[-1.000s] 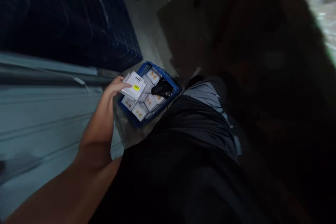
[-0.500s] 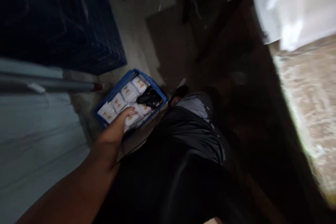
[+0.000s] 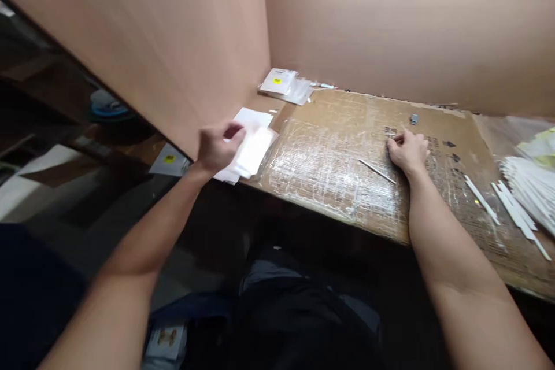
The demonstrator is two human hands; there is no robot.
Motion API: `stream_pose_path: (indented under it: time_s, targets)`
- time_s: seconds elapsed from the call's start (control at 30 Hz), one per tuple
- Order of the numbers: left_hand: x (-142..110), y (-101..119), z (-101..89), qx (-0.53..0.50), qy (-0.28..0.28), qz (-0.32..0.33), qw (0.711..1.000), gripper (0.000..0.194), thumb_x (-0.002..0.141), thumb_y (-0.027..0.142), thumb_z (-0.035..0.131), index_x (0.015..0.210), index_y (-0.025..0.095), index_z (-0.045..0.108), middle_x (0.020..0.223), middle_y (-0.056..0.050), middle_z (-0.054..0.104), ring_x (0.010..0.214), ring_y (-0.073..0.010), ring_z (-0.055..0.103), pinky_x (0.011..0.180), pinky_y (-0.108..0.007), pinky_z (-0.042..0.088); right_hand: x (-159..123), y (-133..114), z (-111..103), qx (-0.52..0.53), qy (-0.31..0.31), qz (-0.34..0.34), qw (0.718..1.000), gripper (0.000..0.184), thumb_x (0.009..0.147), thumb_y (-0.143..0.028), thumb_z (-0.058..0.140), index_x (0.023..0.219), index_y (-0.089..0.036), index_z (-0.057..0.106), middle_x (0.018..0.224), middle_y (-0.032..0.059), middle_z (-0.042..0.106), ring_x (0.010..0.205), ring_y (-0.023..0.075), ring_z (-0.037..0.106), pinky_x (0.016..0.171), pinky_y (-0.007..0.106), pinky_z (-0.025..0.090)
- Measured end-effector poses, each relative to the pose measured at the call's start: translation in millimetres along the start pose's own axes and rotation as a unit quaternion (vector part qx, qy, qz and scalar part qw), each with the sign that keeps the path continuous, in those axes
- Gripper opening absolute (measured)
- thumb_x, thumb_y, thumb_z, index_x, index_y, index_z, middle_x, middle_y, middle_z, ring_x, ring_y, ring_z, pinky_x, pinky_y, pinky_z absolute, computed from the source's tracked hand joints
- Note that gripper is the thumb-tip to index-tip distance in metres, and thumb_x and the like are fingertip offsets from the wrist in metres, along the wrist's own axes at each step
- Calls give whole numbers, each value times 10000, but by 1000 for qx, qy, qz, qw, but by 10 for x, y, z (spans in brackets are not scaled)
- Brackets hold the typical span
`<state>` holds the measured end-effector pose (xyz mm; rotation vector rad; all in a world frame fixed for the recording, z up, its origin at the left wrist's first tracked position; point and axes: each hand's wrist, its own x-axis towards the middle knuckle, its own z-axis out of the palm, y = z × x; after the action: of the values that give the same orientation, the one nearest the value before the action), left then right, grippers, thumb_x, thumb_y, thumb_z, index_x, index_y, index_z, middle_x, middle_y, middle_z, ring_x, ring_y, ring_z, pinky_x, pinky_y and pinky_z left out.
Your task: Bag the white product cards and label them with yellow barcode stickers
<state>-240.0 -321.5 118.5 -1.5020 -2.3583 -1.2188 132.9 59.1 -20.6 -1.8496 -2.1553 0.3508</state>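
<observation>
My left hand [image 3: 221, 147] is at the left end of the worktop, its thumb and fingers closed at the near edge of a bright white packet [image 3: 255, 151]. The packet is blurred and overlaps white sheets [image 3: 251, 117] beneath it. My right hand [image 3: 408, 153] rests on the tape-covered cardboard [image 3: 321, 165] with its fingers curled in. Whatever those fingers hold, if anything, is hidden. A thin white stick [image 3: 377, 171] lies just left of the right hand, apart from it. Beyond that hand sits a small grey object [image 3: 414, 119].
Wooden panels [image 3: 403, 29] wall the worktop at the back and left. Loose white sticks [image 3: 514, 211] and a large bundle of sticks [image 3: 531, 191] lie at right. Packets with a yellow label [image 3: 277, 82] sit in the back corner. A blue crate [image 3: 195, 306] with white packs stands below.
My view has swung from the floor crate up to the worktop. The left hand has left the packs in the crate and is now at the white packet. The right hand has come into view.
</observation>
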Motion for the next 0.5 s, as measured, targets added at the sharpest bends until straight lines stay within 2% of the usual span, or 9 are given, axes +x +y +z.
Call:
stream_pose_path:
  time_s: [0.07,0.1,0.13,0.2,0.23,0.3,0.4,0.5]
  targets:
    - [760,-71,702,52,-109,24,992,156,981,250,650,1059,166,755,1087,-155,701,1078,-379,672,1092,-559,514,-22,6,8,17,3,-11,1000,222,950,-361,672,1078,-202,760,1267,235,622,1202,366,545,1033,563,435]
    - [1091,-121,1002,93,-152,41,983,216,972,190,637,1160,163,740,1253,-191,657,1251,-424,596,1173,-608,433,-28,9,1,23,9,-14,1000,223,948,-359,651,1061,-193,749,1251,232,623,1194,371,549,1037,579,441]
    - [1384,-173,1258,126,-206,64,968,303,975,161,631,1267,182,708,1442,-202,561,1405,-453,472,1224,-655,348,-30,12,-8,27,16,-15,999,225,948,-359,632,1043,-185,737,1238,229,625,1191,376,551,1036,591,446]
    - [1847,-275,1624,159,-277,85,944,324,952,150,687,1272,200,700,1623,-188,392,1524,-489,288,1240,-735,249,-18,15,-23,32,20,-12,999,227,950,-366,604,1015,-181,717,1222,223,634,1191,379,554,1035,593,452]
    - [2021,-323,1740,192,-311,88,927,317,964,164,681,1277,204,693,1667,-176,329,1543,-497,229,1231,-768,218,-8,14,-27,34,17,-9,999,231,953,-374,592,1005,-181,708,1219,219,639,1189,379,556,1033,588,455]
    - [2273,-414,1862,267,-358,92,890,299,999,190,631,1294,200,680,1670,-183,312,1523,-508,236,1203,-791,227,15,10,-29,37,10,-1,999,245,959,-390,567,990,-184,696,1208,211,647,1178,374,561,1027,576,460]
    - [2500,-516,1874,355,-383,97,847,358,1029,184,573,1382,193,636,1555,-229,430,1416,-482,414,1176,-718,333,33,2,-15,46,1,6,999,267,964,-406,540,978,-186,689,1188,202,645,1165,364,554,1038,561,448]
    - [2642,-485,1814,398,-372,84,834,486,1002,182,682,1474,162,563,1455,-243,530,1310,-429,543,1156,-609,412,31,-15,8,58,-9,10,998,287,969,-410,522,1000,-180,691,1192,197,637,1173,358,533,1067,556,414]
